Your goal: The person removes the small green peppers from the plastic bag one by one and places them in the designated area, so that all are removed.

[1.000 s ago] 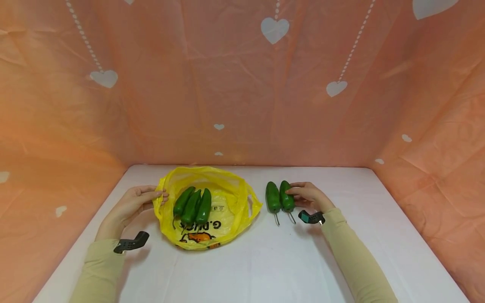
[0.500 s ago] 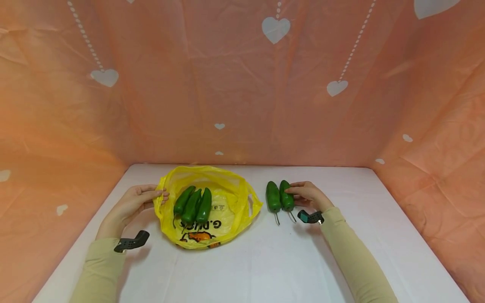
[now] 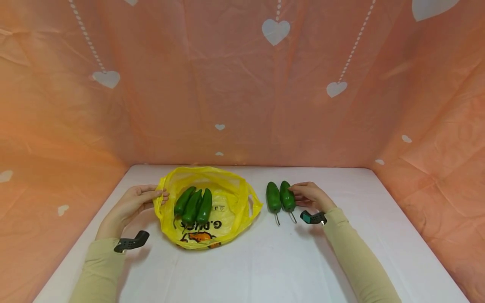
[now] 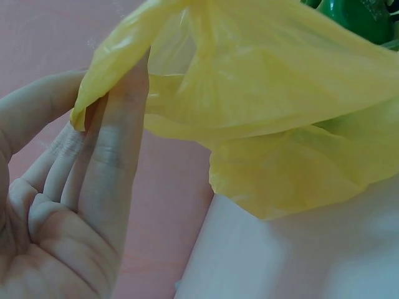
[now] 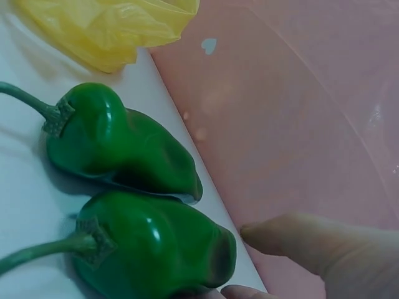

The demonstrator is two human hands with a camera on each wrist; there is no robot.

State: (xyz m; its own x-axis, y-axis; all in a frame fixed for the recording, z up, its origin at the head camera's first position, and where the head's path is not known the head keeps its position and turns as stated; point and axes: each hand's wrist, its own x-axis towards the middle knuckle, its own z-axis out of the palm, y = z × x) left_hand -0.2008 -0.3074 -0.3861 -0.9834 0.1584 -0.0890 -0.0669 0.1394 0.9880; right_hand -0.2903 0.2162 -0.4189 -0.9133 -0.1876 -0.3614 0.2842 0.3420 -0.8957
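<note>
An orange sheet (image 3: 246, 97) patterned with pale hearts walls the counter (image 3: 212, 275) from nine o'clock round through twelve to three. Leftmost, a left hand (image 3: 131, 205), its sleeve (image 3: 101, 267) running off towards seven o'clock, pinches the rim of the yellow bag (image 3: 239, 212) at the bag's nine o'clock, the plastic caught between thumb and fingers. Inside lie three green peppers (image 3: 191, 207) side by side, nearer the bag's nine o'clock than its three, stems towards seven; upside-down lettering (image 3: 217, 224) shows at five. Apart from the bag at three o'clock, the left loose pepper (image 3: 273, 198) and right loose pepper (image 3: 287, 199) lie close together, stems between five and six. The right hand (image 3: 308, 196) is at three o'clock of the latter, fingers apart and ungripped, one just off its tip; whether the lower ones touch it, I cannot tell.
</note>
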